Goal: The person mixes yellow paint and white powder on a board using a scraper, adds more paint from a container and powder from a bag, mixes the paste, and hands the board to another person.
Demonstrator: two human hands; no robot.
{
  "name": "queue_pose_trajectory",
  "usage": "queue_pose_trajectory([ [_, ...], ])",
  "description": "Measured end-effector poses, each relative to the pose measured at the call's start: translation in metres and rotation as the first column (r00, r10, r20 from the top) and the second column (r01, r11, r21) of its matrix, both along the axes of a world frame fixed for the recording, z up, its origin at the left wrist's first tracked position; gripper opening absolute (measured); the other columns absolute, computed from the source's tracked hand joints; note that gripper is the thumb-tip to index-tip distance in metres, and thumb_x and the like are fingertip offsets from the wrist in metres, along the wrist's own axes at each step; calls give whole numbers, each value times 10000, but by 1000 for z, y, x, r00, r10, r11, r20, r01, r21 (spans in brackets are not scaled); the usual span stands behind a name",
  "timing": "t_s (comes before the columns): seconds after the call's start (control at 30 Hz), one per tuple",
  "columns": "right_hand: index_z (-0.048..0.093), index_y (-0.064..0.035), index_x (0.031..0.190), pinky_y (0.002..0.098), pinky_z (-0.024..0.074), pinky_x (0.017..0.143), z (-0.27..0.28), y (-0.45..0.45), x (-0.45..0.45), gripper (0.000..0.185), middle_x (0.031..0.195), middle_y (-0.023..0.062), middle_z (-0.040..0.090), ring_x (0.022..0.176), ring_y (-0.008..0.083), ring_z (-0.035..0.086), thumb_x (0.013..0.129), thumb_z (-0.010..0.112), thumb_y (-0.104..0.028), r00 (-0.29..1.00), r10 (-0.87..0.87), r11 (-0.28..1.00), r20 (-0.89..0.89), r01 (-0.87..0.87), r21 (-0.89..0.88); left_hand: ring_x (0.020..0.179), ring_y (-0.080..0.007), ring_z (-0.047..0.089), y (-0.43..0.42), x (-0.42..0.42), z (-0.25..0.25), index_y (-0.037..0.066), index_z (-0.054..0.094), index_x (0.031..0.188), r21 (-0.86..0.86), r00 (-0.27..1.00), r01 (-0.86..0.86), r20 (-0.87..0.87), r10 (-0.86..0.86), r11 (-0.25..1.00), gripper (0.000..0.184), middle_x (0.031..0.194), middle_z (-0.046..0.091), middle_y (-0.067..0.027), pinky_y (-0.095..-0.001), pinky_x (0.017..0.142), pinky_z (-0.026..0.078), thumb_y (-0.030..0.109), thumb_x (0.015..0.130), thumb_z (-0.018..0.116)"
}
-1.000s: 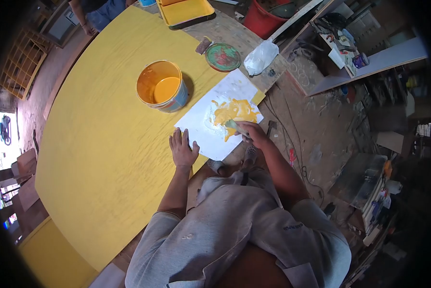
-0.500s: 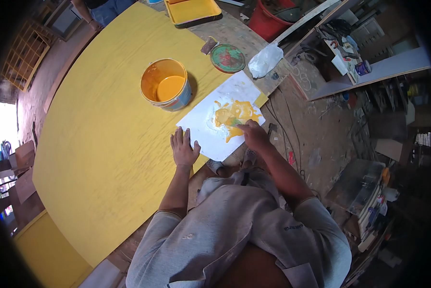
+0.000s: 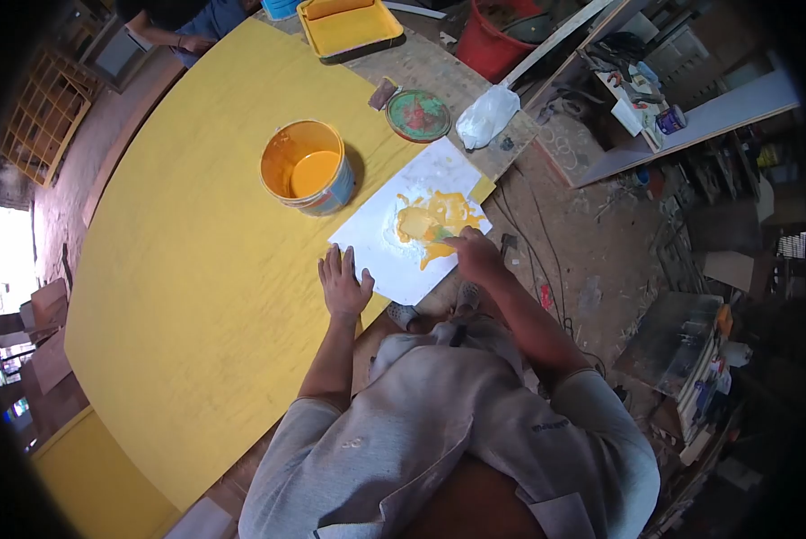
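My left hand (image 3: 341, 283) lies with its fingers spread on the near left edge of a white board (image 3: 394, 265). Closed around a scraper (image 3: 440, 234), my right hand (image 3: 477, 255) is over the board's right part. The scraper's greenish blade touches yellow-orange paste (image 3: 430, 218) smeared on the board; its handle is mostly hidden in my fingers. Beyond the board's left edge, a bucket (image 3: 338, 193) with orange paint inside stands on the large yellow panel (image 3: 178, 296).
A green and red lid (image 3: 418, 115), a plastic bag (image 3: 488, 116) and a yellow paint tray (image 3: 349, 29) lie beyond the board. A red bucket (image 3: 488, 47) is at the back. Another person (image 3: 183, 31) stands at the panel's far left edge. Cables cross the floor at right.
My right hand has turned and pushed the scraper lower against the paste, which is more spread at the left. My left hand stays on the board. The other person's arm has shifted.
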State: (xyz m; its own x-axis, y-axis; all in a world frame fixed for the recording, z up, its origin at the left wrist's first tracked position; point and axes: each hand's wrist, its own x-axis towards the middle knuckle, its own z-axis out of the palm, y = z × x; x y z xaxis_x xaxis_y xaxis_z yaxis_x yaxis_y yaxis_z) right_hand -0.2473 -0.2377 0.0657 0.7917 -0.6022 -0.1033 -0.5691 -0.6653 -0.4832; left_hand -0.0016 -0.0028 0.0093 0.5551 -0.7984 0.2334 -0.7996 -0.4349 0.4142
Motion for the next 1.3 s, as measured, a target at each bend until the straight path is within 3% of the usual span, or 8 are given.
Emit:
queue_pose_trajectory([
  [0.23,737,-176,1347,486,560,877,4,-11,14,423,1040,173,657,1002,378,676,973,567,-72,991,-13,1000,134,9,28,1492,-461,420,2,-1,-1,39,570,1468,-3,1000,-7,-5,7,1000,657,1582,464,-292,-637,1273,250,307,883,702],
  [0.43,751,-119,1291,492,548,954,10,-8,-2,392,1111,176,702,1073,371,672,957,552,-66,992,113,994,-63,-113,13,1494,-449,424,0,-1,6,53,570,1465,12,997,-23,-70,23,1000,659,1577,475,-285,-640,1266,260,302,873,718],
  [0.53,720,-86,1351,470,547,948,-13,-38,-16,383,1137,201,727,1030,395,674,1028,514,-112,954,156,981,257,-181,76,1483,-447,442,-6,-5,14,45,632,1390,-16,992,-63,-111,60,998,591,1526,536,-272,-623,1257,284,276,856,739],
  [0.73,677,-24,1396,269,531,647,-7,-131,-12,369,1004,90,755,718,93,626,1112,502,-181,972,-92,616,217,-115,779,1307,-380,625,-29,20,25,18,705,1265,9,922,-238,-312,229,971,383,1426,639,-231,-520,1126,453,202,934,759],
  [0.83,674,-14,1390,278,525,577,-19,-174,-4,355,967,118,778,709,124,677,1124,507,-179,987,-50,481,152,-109,870,1263,-339,658,-49,38,26,6,655,1353,-215,692,-516,-675,256,829,457,1435,645,-201,-497,1079,489,324,1027,695],
  [0.93,687,1,1345,281,526,570,-40,-199,6,336,968,129,785,779,144,732,1111,558,-203,994,-3,456,106,-93,885,1302,-314,629,-74,49,69,-6,529,1503,-138,320,-754,-931,176,642,676,1469,622,-183,-489,1070,496,502,1064,612],
  [1.07,752,-29,1230,395,579,751,-44,-212,11,357,1052,164,792,941,263,771,961,788,-261,958,186,839,218,-271,472,1322,-370,595,-102,60,103,-21,322,1635,-48,135,-794,-986,98,606,950,1532,508,-238,-488,1070,506,662,1028,583],
  [1.3,778,-90,1176,507,508,1012,-38,-220,17,378,1143,171,693,1146,399,651,872,841,-306,958,75,992,275,-101,81,1208,-387,643,-109,76,107,-25,269,1648,32,43,-806,-993,112,592,1051,1444,520,-265,-496,996,573,680,975,663],
])
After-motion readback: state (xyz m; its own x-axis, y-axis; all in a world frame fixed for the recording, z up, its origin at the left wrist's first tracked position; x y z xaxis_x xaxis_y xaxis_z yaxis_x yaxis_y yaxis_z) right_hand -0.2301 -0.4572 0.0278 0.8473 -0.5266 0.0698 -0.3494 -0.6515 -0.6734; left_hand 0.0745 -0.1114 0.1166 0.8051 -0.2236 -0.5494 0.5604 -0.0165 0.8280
